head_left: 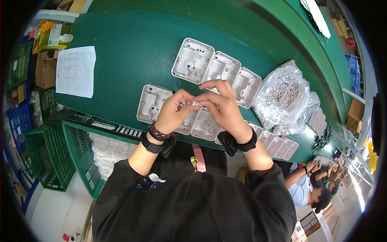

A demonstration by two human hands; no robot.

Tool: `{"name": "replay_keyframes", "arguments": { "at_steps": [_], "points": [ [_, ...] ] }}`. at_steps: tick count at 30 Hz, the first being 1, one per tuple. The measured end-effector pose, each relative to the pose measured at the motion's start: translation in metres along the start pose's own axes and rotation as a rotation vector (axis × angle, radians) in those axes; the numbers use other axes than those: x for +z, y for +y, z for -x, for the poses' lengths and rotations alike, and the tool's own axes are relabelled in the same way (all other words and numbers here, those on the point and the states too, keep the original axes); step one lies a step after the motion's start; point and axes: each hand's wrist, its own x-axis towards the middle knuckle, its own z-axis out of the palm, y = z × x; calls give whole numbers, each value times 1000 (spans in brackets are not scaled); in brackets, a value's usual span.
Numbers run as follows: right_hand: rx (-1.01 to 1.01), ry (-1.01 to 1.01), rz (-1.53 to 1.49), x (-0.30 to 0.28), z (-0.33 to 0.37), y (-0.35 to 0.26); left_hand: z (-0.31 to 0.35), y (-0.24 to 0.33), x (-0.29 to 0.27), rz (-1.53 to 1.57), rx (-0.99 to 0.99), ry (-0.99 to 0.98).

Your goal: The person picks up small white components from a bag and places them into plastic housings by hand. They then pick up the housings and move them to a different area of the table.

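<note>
The left fingers [182,95] and right fingers [208,97] grasp small white pieces [196,103], apparently sorting them; the next move likely calls for precise aim toward the plastic case [205,128] below them.

two near hands [222,105], three far-row housings [221,67], one parts bag [264,99]

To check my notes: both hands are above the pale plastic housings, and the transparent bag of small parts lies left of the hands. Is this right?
Wrong side: in the head view, the transparent bag lies right of both the left hand and the right hand.
</note>
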Motion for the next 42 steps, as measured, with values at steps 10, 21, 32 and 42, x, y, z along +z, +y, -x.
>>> {"name": "replay_keyframes", "arguments": {
  "at_steps": [10,21,32,42],
  "points": [
    [-73,-101,-54,8,-37,-6,16,-4,-40,-103,90,76],
    [-230,-7,928,34,-101,97,20,-28,-64,101,112,410],
    [-121,-73,858,36,-96,110,27,-17,-65,175,30,330],
    [-51,-51,774,25,-78,105,25,-23,-54,201,-75,281]
  ]
}}
